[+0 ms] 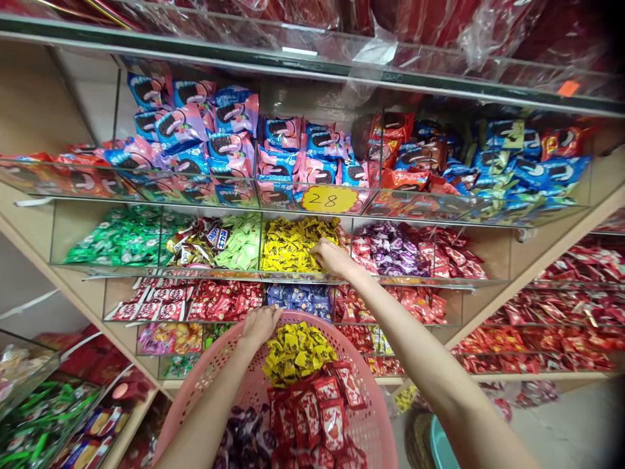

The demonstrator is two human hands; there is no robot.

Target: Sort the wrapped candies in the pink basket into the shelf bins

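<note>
1. At the bottom of the view, a pink plastic mesh basket (312, 317) is held close, with yellow-wrapped sweets (295, 352), red packets (317, 407) and purple-wrapped sweets (244, 436) inside
2. On the basket's rim, the left hand (258, 326) lies open, palm down, fingers spread, holding nothing else
3. Just beyond, the right hand (332, 256) reaches into a glass shelf bin of yellow sweets (293, 244), fingers partly curled and touching them; any grip cannot be told
4. Beside that bin, green sweets (117, 238) and purple sweets (390, 251) fill neighbouring compartments
5. Farthest, on the upper shelf, a yellow "28" price sign (329, 198) stands before blue and pink sandwich-cookie packs (229, 117)
</note>
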